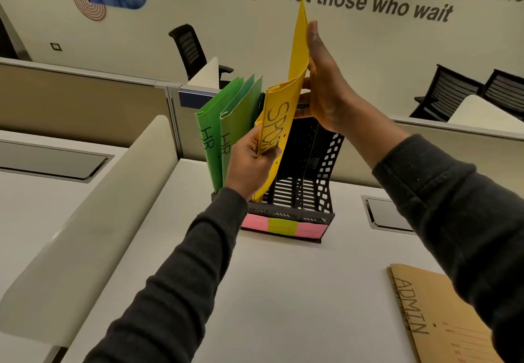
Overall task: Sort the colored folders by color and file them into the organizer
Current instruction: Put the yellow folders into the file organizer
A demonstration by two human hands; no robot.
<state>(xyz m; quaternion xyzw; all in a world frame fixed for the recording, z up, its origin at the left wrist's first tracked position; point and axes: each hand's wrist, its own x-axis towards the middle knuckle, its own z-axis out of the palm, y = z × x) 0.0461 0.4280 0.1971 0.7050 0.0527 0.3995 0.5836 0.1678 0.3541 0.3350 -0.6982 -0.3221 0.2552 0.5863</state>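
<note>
A black slotted organizer [317, 181] stands on the white desk, with pink and green sticky labels on its front. Two green folders [215, 135] marked HR stand upright in its left slot. A yellow folder [286, 99] marked SPORT stands in the middle slot, its lower end inside. My left hand [249, 161] grips the yellow folder's spine low down. My right hand [323, 84] lies with straight fingers flat against the folder's raised right side. The right slots of the organizer hold nothing.
A brown folder [442, 314] marked ADMIN lies flat on the desk at the lower right. A cable hatch [388, 215] is set in the desk right of the organizer. A curved white divider [85, 215] runs along the left. Black office chairs stand behind the partitions.
</note>
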